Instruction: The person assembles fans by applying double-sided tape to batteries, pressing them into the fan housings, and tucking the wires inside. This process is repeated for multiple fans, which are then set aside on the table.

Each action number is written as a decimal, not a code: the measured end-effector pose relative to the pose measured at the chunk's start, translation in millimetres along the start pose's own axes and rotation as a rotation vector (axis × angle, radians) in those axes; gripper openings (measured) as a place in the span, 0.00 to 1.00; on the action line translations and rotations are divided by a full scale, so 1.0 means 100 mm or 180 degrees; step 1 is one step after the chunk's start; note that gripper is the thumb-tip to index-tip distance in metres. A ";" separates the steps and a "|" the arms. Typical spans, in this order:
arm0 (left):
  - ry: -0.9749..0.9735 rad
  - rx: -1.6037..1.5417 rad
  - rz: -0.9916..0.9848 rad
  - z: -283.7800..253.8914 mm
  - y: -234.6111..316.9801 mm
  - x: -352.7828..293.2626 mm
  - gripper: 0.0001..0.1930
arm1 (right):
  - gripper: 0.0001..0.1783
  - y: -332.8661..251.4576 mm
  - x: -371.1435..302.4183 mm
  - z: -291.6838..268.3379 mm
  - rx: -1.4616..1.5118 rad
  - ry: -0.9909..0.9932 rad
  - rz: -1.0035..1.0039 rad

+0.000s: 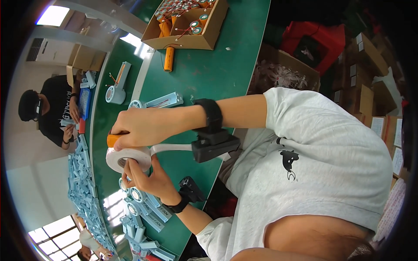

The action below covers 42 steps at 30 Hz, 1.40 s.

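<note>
Head view: white tape roll (140, 154) against left fingers (136, 171)

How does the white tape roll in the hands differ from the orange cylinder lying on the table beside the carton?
The white tape roll is a wide ring; the orange cylinder is slim and elongated. The roll is gripped by the left hand; the cylinder lies untouched on the green table. A pale strip runs from the roll; a thin wire shows at the cylinder's end. Both have rounded sides.
</note>
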<state>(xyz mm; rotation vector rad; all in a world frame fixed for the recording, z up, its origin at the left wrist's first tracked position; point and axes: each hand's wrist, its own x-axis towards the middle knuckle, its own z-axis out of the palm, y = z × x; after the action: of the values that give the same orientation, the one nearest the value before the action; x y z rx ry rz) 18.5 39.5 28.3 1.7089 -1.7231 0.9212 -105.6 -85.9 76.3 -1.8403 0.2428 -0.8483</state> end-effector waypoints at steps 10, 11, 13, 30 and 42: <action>0.0047 -0.0433 -0.1035 0.10 0.25 0.06 0.19 | 0.11 0.23 0.02 0.47 0.2731 0.2171 -0.0273; 0.0046 -0.0438 -0.0950 0.12 0.28 0.07 0.19 | 0.10 0.26 0.02 0.41 0.3014 0.2056 -0.0003; -0.0046 -0.0177 -0.0906 -0.12 0.21 0.03 0.19 | 0.10 0.20 0.10 0.52 0.3423 0.1742 0.0337; -0.1126 -0.0703 0.0520 0.14 -0.08 0.77 0.15 | 0.26 0.48 -0.44 -0.98 0.1565 0.1053 -0.0841; -0.2226 -0.1498 -0.0031 0.69 0.23 0.72 0.33 | 0.17 0.50 -0.66 -1.14 0.2551 0.0427 -0.1492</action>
<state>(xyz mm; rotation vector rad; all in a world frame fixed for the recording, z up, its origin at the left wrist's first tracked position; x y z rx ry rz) -2.1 -60.6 38.9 1.8016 -2.1244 -0.1433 -217.0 -156.0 26.2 -1.0872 -0.4184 -1.1755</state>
